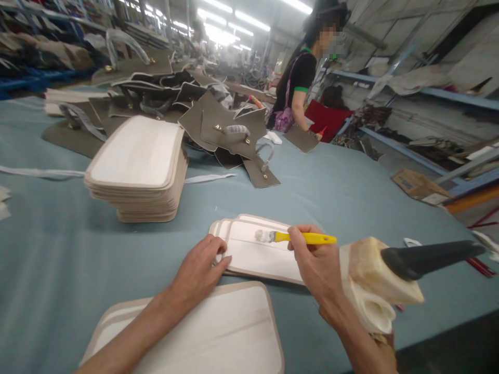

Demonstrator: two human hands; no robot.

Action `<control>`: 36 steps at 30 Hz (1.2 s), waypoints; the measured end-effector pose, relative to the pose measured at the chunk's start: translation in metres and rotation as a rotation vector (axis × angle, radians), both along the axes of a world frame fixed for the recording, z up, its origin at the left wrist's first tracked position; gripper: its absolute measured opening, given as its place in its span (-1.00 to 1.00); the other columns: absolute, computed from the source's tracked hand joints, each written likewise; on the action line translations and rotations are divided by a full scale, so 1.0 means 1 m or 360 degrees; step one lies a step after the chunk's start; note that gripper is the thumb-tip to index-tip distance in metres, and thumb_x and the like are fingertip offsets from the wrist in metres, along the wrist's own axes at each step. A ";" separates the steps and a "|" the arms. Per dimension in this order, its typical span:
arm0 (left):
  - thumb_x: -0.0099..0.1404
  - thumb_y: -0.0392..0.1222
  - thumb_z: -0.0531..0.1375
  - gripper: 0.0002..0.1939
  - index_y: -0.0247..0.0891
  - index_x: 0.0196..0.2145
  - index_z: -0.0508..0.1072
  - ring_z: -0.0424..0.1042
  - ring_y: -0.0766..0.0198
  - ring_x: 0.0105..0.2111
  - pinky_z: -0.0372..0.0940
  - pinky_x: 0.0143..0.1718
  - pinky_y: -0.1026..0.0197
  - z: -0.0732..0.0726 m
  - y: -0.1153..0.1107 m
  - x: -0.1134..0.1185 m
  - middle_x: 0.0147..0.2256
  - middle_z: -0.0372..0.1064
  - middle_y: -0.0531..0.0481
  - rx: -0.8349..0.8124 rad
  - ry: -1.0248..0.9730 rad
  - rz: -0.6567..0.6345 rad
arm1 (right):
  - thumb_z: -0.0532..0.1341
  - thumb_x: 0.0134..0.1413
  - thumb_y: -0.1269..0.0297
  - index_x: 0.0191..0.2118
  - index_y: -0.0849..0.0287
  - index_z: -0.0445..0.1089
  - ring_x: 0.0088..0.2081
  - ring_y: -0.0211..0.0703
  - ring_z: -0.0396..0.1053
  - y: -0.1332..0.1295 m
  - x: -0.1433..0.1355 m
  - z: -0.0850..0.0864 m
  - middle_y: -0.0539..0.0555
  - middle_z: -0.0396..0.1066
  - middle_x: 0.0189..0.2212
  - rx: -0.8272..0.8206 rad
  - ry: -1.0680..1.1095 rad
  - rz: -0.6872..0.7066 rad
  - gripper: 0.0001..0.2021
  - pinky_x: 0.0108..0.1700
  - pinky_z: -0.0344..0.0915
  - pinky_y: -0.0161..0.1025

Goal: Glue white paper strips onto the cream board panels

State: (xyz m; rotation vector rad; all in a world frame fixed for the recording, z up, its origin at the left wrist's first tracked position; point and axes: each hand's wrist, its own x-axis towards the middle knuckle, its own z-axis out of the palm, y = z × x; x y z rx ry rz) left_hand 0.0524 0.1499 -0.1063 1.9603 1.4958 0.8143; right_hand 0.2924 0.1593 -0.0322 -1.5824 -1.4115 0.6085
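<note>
My right hand is closed around the yellow handle of a paintbrush. Its bristles rest on the white face of a rounded panel with a beige border. More such panels lie fanned out beneath it, their left edges showing. At that left edge is my left hand, its fingers curled and its thumb pressing the panel's side. A larger white panel with beige edging lies nearest me, partly under my left forearm. Just beyond my right wrist stands a stained cream plastic container with a thick black handle sticking out.
A tall stack of white, beige-edged panels stands at back left on the blue-green table. Behind it are heaped grey-brown pieces with handles. Across the table a person works. A cardboard box sits at right.
</note>
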 end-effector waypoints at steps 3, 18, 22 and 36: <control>0.34 -0.15 0.11 -0.91 -0.17 -0.32 0.35 0.39 0.13 -0.21 0.26 -0.14 0.10 -0.001 0.002 -0.001 -0.28 0.36 -0.02 -0.0013 -0.0021 -0.0002 | 0.27 0.14 -0.16 -0.33 0.17 0.43 -0.61 -0.28 0.20 0.001 -0.018 -0.010 -0.06 0.36 -0.60 0.0043 0.0248 0.0010 -0.58 -0.56 0.09 -0.33; 0.33 -0.04 0.06 -0.83 -0.15 -0.31 0.36 0.40 0.11 -0.21 0.24 -0.14 0.09 0.003 0.003 0.001 -0.27 0.38 -0.02 -0.0063 0.0035 0.0004 | 0.21 0.17 -0.10 -0.34 0.17 0.44 -0.52 -0.20 0.36 0.014 -0.015 -0.029 -0.03 0.41 -0.58 -0.0118 0.0171 0.0206 -0.62 -0.42 0.23 -0.30; 0.30 0.07 0.07 -0.74 -0.15 -0.30 0.39 0.40 0.09 -0.26 0.22 -0.18 0.07 0.006 0.006 0.002 -0.29 0.39 -0.03 -0.0116 0.0049 0.0014 | 0.19 0.20 -0.08 -0.34 0.15 0.45 -0.52 -0.20 0.36 0.009 0.028 -0.021 -0.04 0.42 -0.57 -0.0129 -0.0011 0.0145 -0.63 -0.43 0.20 -0.30; 0.21 0.40 0.01 -0.42 -0.11 -0.12 0.39 0.50 0.03 -0.20 0.29 -0.12 0.05 0.001 0.018 -0.003 -0.22 0.50 -0.02 -0.0374 0.0376 0.0150 | 0.11 0.25 0.05 -0.28 0.17 0.57 -0.54 -0.12 0.35 -0.023 0.134 -0.001 0.01 0.38 -0.63 -0.0276 -0.0763 -0.0372 -0.63 -0.44 0.03 -0.24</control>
